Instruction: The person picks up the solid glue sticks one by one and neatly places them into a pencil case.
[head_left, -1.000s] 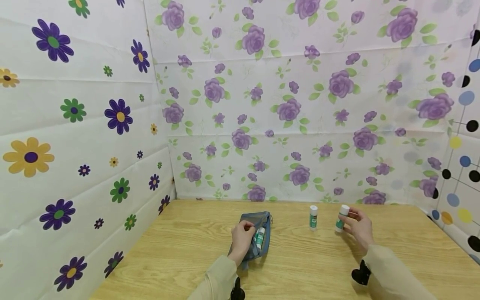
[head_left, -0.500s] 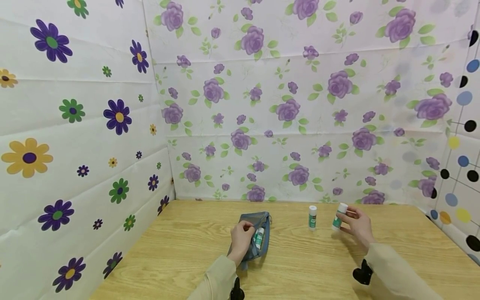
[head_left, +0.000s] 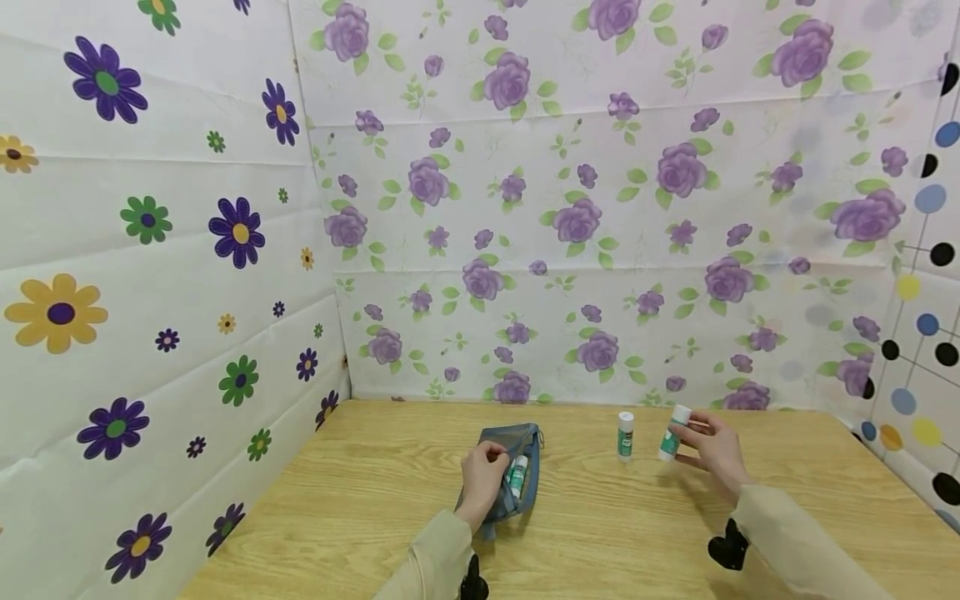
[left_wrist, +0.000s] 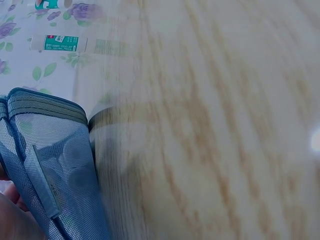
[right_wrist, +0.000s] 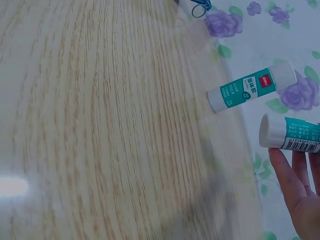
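Gripping held stick with right hand at far right of table; clamped on it, fingers bent round barrel. Tilted, leaning right at top. Green label, white ends, barcode showing in right wrist view. Can't tell whether touching table at base or lifted.

Just left of that: standing stick, upright on table, apart from both hands. White and green too, marked with red logo and "GLUE STICK" in right wrist view.

Further left, holding pouch at open edge with left hand, clamped on mesh with bent fingers. Blue, see-through, lying open on table, small loop at far right corner. Inside pouch: inner stick, white and green, tilted, one end toward far side. Possibly another beside it, too covered to count.

Wearing beige: left sleeve, right sleeve; black piece at each wrist. Wood grain on table, light brown. Behind, at far side: rose cloth, white with purple roses. To left: daisy cloth, purple, green and yellow. To right: dotted cloth, black, blue and yellow.
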